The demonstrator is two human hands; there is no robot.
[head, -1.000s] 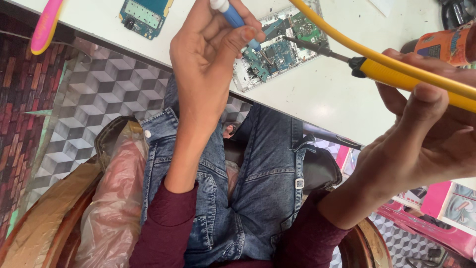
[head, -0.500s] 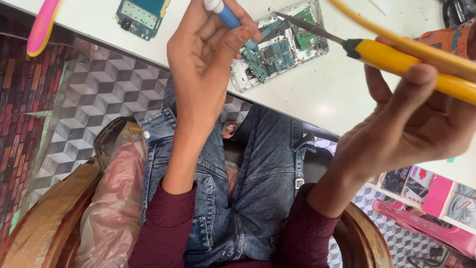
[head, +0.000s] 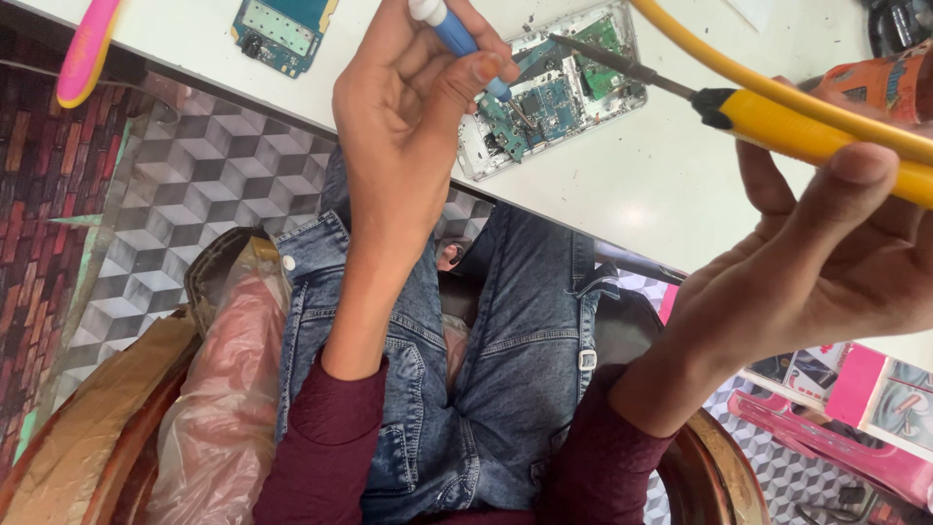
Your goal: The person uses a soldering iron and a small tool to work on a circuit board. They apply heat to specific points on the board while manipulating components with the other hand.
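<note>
We see pink tool [head: 86, 51] at desk's [head: 622, 185] near edge, far left. Beside it, blue circuit board [head: 282, 29] lies flat, just in from same edge. Our left hand [head: 408, 107] grips blue-handled screwdriver [head: 457, 37], fingers clenched round it, tip down on opened phone [head: 549, 92]. Phone sits tilted at desk's near edge, boards exposed. Our right hand [head: 826, 262] grasps yellow-handled soldering iron [head: 807, 136], metal tip reaching over phone's upper part; contact we cannot tell. Yellow cable [head: 739, 68] runs above handle.
</note>
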